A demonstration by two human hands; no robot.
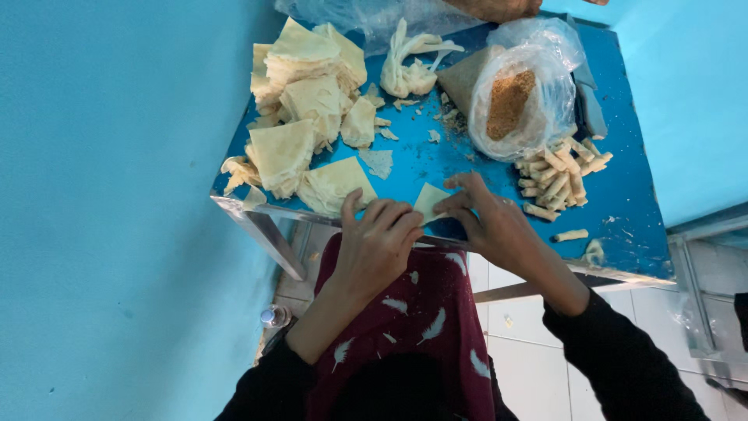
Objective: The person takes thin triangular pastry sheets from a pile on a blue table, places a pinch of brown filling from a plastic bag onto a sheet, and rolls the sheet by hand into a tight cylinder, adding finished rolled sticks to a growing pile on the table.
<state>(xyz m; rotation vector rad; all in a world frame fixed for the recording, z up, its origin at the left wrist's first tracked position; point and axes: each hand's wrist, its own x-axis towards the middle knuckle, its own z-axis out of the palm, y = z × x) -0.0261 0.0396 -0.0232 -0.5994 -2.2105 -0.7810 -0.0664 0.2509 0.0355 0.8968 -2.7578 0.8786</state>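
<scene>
My left hand and my right hand meet at the near edge of the blue table. Both pinch a small pale triangular pastry sheet between their fingertips. Stacks of folded triangular pastry sheets lie on the table's left half. A pile of finished rolled pastry sticks sits to the right of my right hand, with one loose stick nearer the edge.
A clear plastic bag of brown crumbly filling stands at the back right. Torn pastry strips lie at the back centre. Bright blue walls close in on both sides. A dark red cloth with feather prints covers my lap.
</scene>
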